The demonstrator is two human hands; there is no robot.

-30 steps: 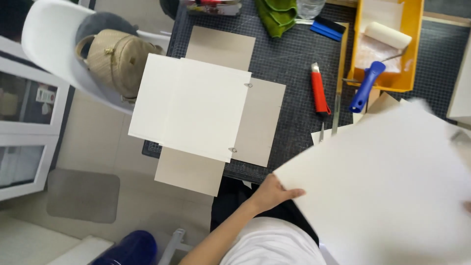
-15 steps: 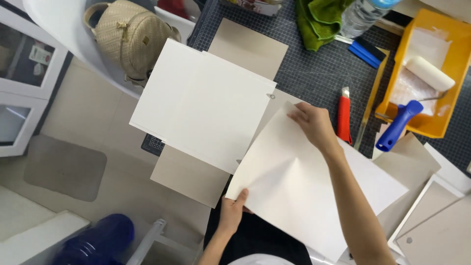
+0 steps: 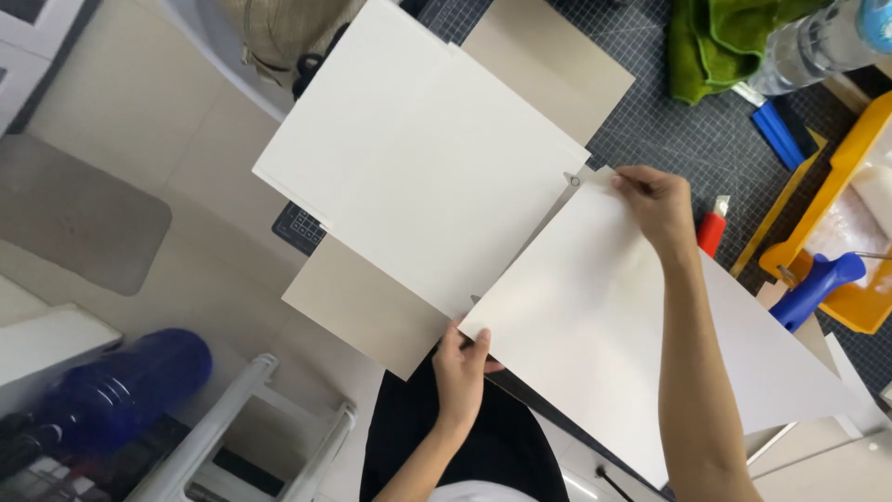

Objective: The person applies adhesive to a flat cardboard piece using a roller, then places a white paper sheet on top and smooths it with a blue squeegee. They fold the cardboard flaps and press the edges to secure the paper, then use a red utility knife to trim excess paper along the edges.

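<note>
Both hands hold a large white sheet (image 3: 604, 316) over the dark gridded cutting mat (image 3: 688, 139). My left hand (image 3: 462, 364) pinches its near corner, at the table's front edge. My right hand (image 3: 655, 206) grips its far corner, next to a red utility knife (image 3: 711, 231). To the left lie two overlapping white boards (image 3: 427, 158), resting on a beige board (image 3: 372, 311) that sticks out past the mat. The held sheet's left edge lines up against the white boards.
A green cloth (image 3: 720, 42), a clear bottle (image 3: 818, 42) and a blue tool (image 3: 771, 130) lie at the back. At right a yellow paint tray (image 3: 836, 186) holds a blue-handled roller (image 3: 818, 284). On the floor: a blue jug (image 3: 125, 390), a white stool frame (image 3: 251, 437).
The white sheet has come from the right across the mat to sit against the white boards. My right hand slid to its far corner; my left hand moved to the near corner.
</note>
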